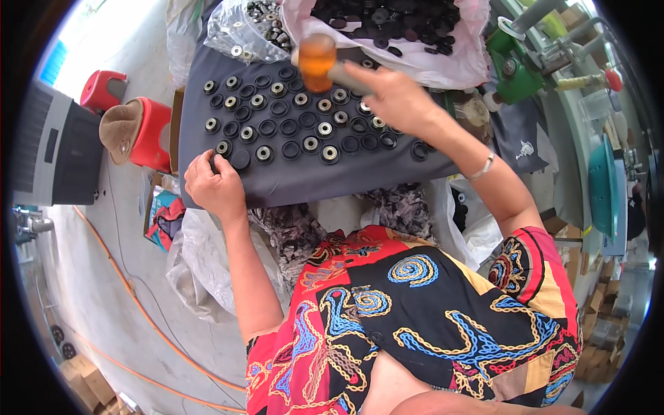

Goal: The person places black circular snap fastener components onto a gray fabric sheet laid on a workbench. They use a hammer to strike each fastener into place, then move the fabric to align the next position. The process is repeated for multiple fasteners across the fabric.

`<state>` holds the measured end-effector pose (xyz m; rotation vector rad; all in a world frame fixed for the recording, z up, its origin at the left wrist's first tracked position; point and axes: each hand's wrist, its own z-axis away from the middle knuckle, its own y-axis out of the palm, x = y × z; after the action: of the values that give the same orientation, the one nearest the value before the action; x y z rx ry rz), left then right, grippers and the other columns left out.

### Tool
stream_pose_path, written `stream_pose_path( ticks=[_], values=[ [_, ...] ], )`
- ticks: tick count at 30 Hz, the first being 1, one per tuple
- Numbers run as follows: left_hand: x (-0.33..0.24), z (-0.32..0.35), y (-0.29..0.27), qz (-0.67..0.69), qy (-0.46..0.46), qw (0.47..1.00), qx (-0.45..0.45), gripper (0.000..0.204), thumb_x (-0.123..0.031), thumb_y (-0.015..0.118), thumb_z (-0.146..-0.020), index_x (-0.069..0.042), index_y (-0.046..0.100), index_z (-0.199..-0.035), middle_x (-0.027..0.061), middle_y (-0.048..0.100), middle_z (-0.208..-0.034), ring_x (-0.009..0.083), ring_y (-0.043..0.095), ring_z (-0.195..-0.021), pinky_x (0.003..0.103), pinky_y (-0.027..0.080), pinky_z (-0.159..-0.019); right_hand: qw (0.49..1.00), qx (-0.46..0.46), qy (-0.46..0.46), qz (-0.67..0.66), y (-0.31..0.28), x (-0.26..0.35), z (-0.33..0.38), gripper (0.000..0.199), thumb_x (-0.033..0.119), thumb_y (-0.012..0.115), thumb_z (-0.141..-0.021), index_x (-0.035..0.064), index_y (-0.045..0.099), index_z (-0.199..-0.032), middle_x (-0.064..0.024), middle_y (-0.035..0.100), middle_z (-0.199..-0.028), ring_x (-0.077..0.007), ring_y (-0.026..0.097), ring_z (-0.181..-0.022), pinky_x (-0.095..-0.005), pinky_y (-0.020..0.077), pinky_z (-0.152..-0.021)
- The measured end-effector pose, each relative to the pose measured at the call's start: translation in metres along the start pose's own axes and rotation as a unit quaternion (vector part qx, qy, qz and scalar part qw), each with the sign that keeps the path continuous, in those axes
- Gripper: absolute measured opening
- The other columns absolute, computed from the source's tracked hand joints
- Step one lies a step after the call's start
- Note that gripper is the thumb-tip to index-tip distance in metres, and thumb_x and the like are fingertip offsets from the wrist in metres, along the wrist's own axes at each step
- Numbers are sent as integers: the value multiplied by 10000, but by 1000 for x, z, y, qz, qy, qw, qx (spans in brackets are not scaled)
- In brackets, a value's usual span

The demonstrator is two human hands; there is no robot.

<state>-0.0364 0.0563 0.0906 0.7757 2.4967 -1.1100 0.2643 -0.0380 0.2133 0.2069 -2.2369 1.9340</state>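
Observation:
My right hand point(401, 104) grips the handle of a mallet with an orange head point(317, 63), raised over the far middle of the table and smeared by motion. Low at the table's left edge, my left hand point(216, 185) has its fingers curled together; a dark thing between thumb and forefinger is mostly hidden. Just beyond those fingertips is a black ring with a silver bearing point(223, 147) in it, and a plain black disc point(240, 160) lies beside them. Several black rings point(290, 149) are set out in rows, some with silver bearings point(329, 153) inside.
Dark grey cloth point(277, 184) covers the table. At its far side are a clear bag of metal parts point(263, 28) and a pink-white bag of black discs point(387, 28). A green machine point(515, 66) stands right; red stools point(149, 131) stand left. An orange hose point(131, 280) crosses the floor.

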Motion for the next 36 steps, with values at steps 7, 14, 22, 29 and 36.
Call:
stream_pose_path(
  ticks=[7, 14, 22, 29, 36],
  values=[
    [-2, -3, 1, -2, 9, 1000, -5, 134, -95, 653, -782, -45, 704, -895, 90, 701, -943, 267, 634, -949, 394, 460, -853, 994, -53, 1, -95, 0, -8, 8, 617, 95, 645, -813, 153, 473, -1402, -231, 621, -958, -395, 631, -907, -444, 501, -829],
    [-1, -2, -1, -3, 23, 1000, -15, 128, -64, 651, -780, -14, 704, -885, 121, 700, -908, 293, 645, -872, 391, 501, -789, 996, -56, -11, -73, -22, 0, 45, 620, 87, 650, -814, 151, 475, -1405, -205, 602, -905, -382, 624, -818, -436, 507, -773],
    [0, 0, 3, 8, 5, 1000, 1, 136, -86, 651, -772, -36, 697, -890, 94, 698, -936, 275, 632, -930, 396, 462, -841, 996, -23, 9, -84, 0, -18, 42, 663, 25, 669, -784, 135, 478, -1409, -196, 598, -887, -360, 613, -816, -410, 493, -759],
    [0, -3, 4, -2, 7, 1000, 1, 134, -88, 650, -775, -39, 696, -890, 95, 698, -935, 279, 632, -929, 394, 462, -841, 997, -38, 25, -64, 0, -19, 47, 659, 20, 657, -800, 133, 467, -1420, -202, 612, -927, -351, 618, -813, -404, 498, -773],
    [2, -1, 3, -7, 8, 1000, -2, 118, -96, 649, -783, -38, 692, -876, 90, 695, -934, 277, 629, -931, 392, 460, -845, 994, -53, -15, -98, -10, -5, 43, 656, 46, 659, -803, 151, 465, -1421, -189, 581, -869, -349, 612, -782, -417, 497, -745]
  ],
)
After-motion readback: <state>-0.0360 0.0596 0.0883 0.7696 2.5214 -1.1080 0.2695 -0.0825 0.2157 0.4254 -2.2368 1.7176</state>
